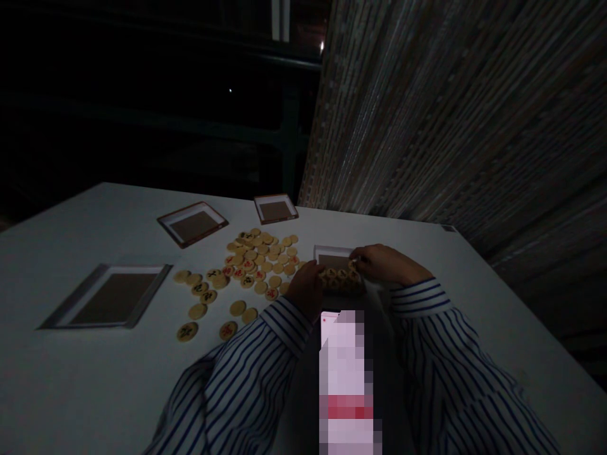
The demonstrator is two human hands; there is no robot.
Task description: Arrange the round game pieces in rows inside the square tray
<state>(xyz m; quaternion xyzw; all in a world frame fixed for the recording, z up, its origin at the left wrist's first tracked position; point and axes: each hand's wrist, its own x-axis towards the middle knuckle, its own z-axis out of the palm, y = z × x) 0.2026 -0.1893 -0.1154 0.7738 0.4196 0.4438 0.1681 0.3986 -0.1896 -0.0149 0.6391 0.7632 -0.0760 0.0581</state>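
Note:
A small open box (339, 250) with a pale inner wall stands in front of me. Round wooden Chinese chess pieces (341, 274) lie in rows in its near part. My left hand (306, 292) is closed at the box's left edge, its fingers bent over the rim. At the right edge, my right hand (386, 263) pinches a chess piece (351, 265) just over the box; the dim light blurs the fingertips. Left of the box spreads a loose pile of chess pieces (260, 258), some face up with red or black characters, others blank side up.
Three more shallow open boxes stand on the white table (142, 379): one at the left (114, 296), one farther back (193, 222), one at the far middle (276, 209). A lit phone (331, 321), partly pixelated, is below my hands. A strand curtain (403, 114) hangs behind.

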